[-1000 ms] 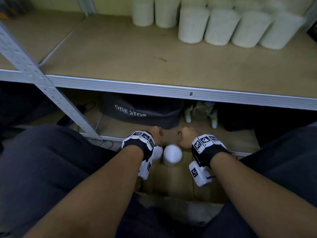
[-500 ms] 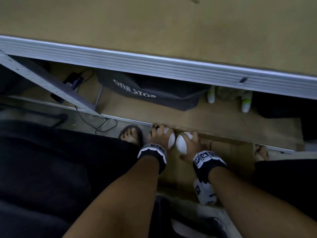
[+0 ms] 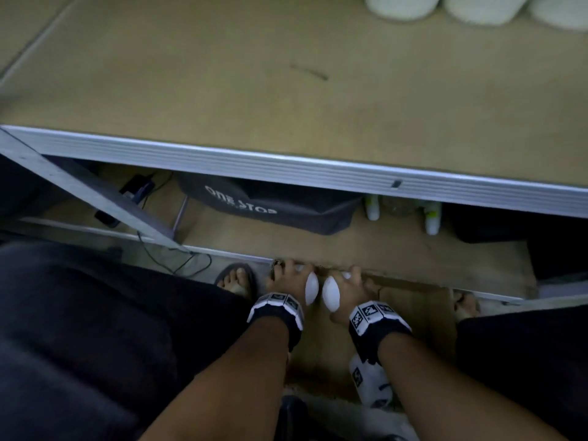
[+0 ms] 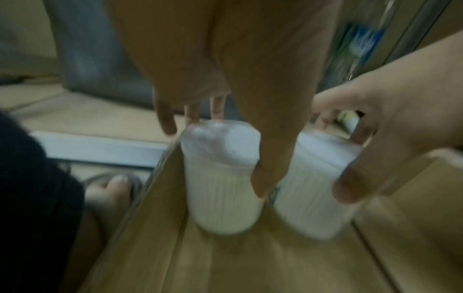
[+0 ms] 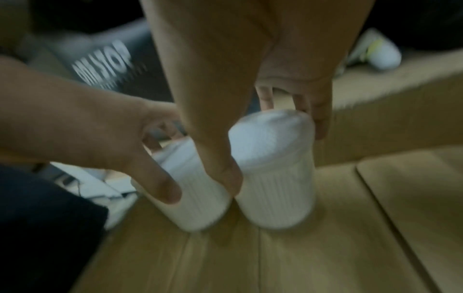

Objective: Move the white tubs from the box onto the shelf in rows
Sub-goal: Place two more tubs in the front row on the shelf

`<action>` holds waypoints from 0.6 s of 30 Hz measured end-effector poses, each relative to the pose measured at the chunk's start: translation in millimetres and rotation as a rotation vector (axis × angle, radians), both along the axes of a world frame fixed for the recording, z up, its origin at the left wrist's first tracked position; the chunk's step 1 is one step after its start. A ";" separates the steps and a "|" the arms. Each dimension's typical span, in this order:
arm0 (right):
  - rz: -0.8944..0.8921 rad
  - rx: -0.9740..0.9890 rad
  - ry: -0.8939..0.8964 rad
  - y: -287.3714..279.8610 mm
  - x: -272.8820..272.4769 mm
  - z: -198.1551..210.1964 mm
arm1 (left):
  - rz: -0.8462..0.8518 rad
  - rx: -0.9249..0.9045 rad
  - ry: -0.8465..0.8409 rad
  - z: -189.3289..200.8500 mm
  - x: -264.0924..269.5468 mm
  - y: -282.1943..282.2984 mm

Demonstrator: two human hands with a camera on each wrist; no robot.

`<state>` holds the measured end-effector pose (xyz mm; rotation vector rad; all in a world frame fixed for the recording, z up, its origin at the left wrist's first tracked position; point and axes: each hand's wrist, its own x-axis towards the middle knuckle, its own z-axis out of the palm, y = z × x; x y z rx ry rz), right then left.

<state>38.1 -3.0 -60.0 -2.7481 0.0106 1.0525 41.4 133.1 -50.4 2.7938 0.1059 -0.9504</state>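
The head view is dim overall: the tan board top of the metal-framed shelf (image 3: 286,90) catches the most light, while the space beneath it and the dark trousers at the lower left sink into shadow. Its straight silver front rail bows with wide-angle distortion. Both wrist views are smeared by motion blur; the ribbed white plastic tubs (image 4: 220,178) and the pale brown cardboard box floor (image 5: 300,257) have soft edges, brighter than the head view.
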 end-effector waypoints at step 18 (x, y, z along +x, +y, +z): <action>-0.034 0.044 -0.390 -58.1 -32.3 256.2 | -0.222 -0.204 -0.352 238.3 -11.6 -26.2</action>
